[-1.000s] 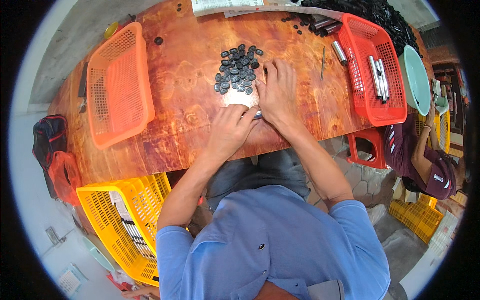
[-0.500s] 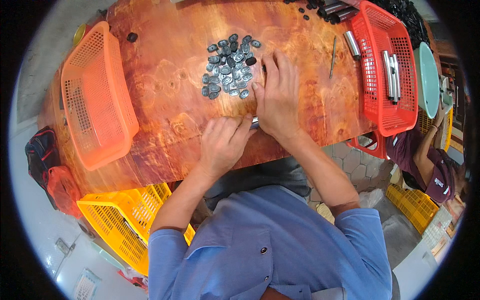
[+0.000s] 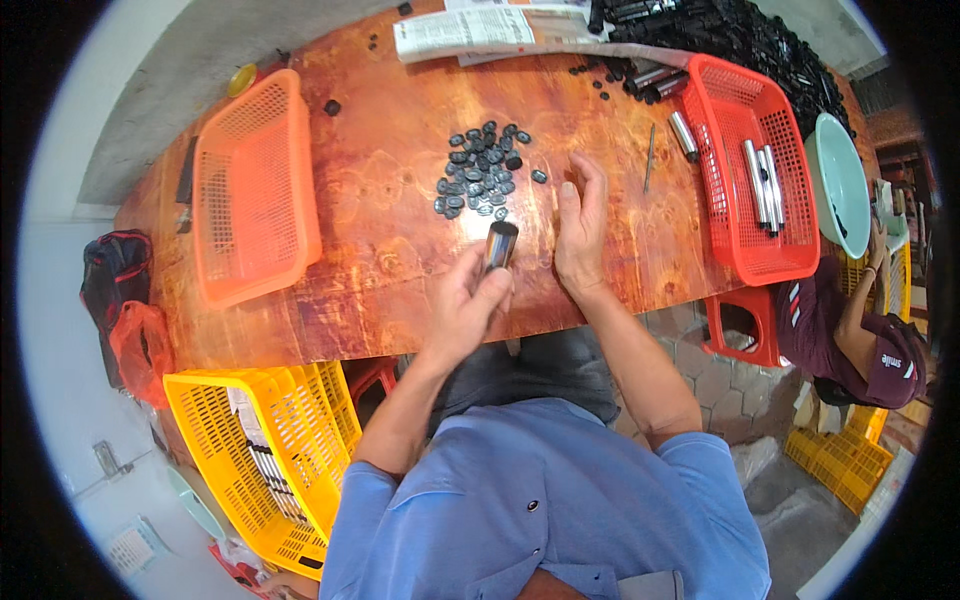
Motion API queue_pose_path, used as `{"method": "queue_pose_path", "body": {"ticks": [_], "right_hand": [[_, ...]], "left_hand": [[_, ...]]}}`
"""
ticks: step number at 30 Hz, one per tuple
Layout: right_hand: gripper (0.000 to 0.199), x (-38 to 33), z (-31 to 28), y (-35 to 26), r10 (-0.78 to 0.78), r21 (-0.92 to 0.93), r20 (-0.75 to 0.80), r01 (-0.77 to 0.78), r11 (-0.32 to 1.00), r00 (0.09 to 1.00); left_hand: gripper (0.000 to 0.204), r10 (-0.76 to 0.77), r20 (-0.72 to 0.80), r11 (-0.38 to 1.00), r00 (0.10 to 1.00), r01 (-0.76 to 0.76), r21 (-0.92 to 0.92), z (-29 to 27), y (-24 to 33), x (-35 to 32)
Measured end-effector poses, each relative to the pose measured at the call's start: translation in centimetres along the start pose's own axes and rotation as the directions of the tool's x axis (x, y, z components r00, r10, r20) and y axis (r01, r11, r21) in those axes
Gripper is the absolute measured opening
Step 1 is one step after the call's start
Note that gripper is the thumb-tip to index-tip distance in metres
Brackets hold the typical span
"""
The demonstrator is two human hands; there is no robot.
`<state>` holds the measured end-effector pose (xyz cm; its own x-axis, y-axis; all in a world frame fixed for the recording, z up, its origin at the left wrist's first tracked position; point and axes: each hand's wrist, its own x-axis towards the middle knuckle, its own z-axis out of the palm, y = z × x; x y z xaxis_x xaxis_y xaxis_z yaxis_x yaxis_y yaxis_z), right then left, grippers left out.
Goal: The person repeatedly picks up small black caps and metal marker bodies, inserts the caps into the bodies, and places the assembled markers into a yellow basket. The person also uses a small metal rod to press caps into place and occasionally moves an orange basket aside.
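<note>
Grasping a shiny tube (image 3: 498, 250) — left hand (image 3: 464, 303), right hand (image 3: 582, 228) unclenched, near black pieces (image 3: 473, 174)

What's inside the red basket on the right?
A few silver tubes lie in the red basket. Whatever is directly beneath them is covered, so that can't be seen.

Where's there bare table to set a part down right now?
Widest: between the orange basket and the black-cap pile. Smaller: between the right hand and red basket, on the near side of the thin rod. Crowded: far right, under the black heap, and the middle: pile, left hand, tube.
</note>
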<state>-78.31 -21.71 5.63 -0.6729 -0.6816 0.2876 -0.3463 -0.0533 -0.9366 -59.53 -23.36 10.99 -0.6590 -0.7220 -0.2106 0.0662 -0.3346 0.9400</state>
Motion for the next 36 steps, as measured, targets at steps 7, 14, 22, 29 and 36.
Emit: {"method": "queue_pose_path", "body": {"ticks": [7,14,22,29,36], "right_hand": [[0.046,-0.4,0.1,0.0,0.039,0.061,0.006,-0.04,0.997,0.999],[0.043,-0.6,0.2,-0.3,0.04,0.066,0.001,-0.04,0.997,0.999],[0.042,-0.6,0.2,0.3,0.047,0.024,0.011,-0.047,0.999,0.999],[0.038,-0.3,0.3,0.9,0.07,0.006,0.046,-0.071,0.997,0.996],[0.04,-0.9,0.9,0.7,0.048,0.02,0.052,-0.049,0.999,0.997]], "left_hand": [[0.037,0.241,0.093,0.966,0.966,-0.23,-0.121,1.3,-2.0,-3.9],[0.035,0.304,0.027,0.947,0.952,-0.299,-0.115,1.2,-2.5,-4.6],[0.038,0.351,-0.084,0.923,0.932,-0.36,-0.135,1.1,-2.8,-4.2],[0.035,0.387,-0.105,0.905,0.916,-0.399,-0.146,-0.1,-2.3,-3.8],[0.049,0.489,-0.4,0.861,0.775,-0.354,0.366,-3.4,0.0,-5.7]]}}
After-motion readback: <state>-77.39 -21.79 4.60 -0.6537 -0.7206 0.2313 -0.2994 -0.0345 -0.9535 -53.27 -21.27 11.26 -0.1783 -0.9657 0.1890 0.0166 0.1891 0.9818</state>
